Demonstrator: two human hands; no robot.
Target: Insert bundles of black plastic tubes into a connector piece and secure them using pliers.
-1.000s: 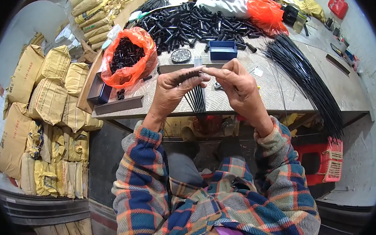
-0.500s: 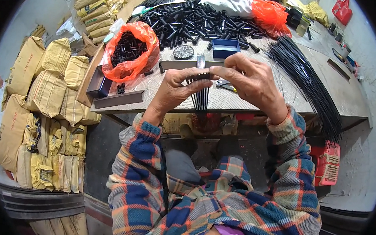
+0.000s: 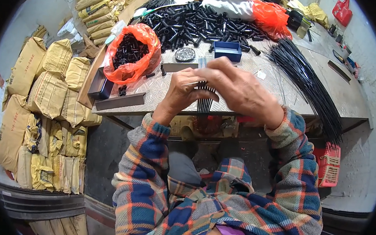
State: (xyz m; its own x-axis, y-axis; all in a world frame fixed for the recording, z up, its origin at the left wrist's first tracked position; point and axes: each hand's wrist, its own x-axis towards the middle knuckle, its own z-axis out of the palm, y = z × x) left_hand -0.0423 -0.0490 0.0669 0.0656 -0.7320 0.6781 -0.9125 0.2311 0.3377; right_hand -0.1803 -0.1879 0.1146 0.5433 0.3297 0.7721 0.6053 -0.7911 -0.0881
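My left hand (image 3: 178, 93) is closed around a row of thin black rods (image 3: 204, 104), which stick out below it past the table's front edge. Over its fingertips hovers my right hand (image 3: 250, 91), its fingers smeared by motion; whether they hold anything is hidden. Beyond the hands stand a small blue tray (image 3: 228, 57) and a round dish (image 3: 184, 61) of small shiny pieces. A flat dark metal bar (image 3: 180, 68) lies just behind my left hand.
Black tubular parts (image 3: 193, 25) are heaped at the back. An orange bag (image 3: 150, 65) of similar parts sits left. A long bundle of black rods (image 3: 310, 88) hangs over the right edge. Sacks (image 3: 47, 91) are stacked at far left; a red basket (image 3: 328, 165) stands low right.
My right hand has come left and now covers the left fingertips. The left hand has moved slightly right and lower. The yellow-handled pliers seen before are now covered.
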